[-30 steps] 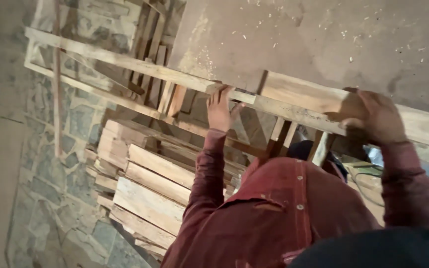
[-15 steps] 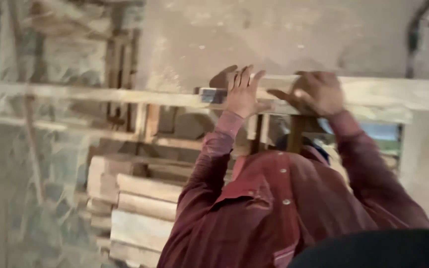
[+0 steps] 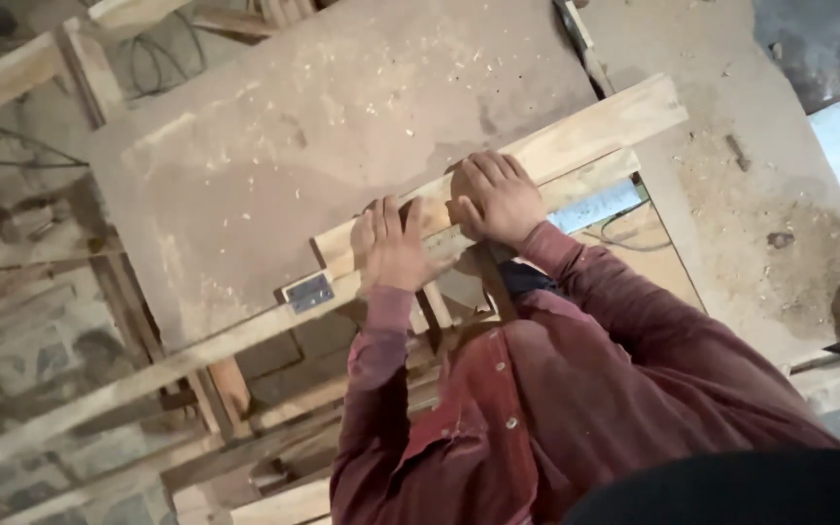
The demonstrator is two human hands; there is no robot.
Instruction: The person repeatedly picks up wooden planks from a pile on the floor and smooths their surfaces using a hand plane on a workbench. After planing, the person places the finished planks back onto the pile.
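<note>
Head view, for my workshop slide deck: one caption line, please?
Left hand and right hand press side by side on a pale wooden frame with a small metal hinge, over a dusty workbench.

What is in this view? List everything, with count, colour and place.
wooden frame: one, pale wood, lying slantwise across the workbench edge, under both hands
metal hinge: one, grey, on the frame's long rail, beside the left hand
workbench: one, dusty beige top, strewn with wood chips
wooden slats: several, pale brown, below the bench at lower left
cable: one, dark, seen through the frame opening
left hand: fingers flat on the rail
right hand: fingers flat on the frame
</note>
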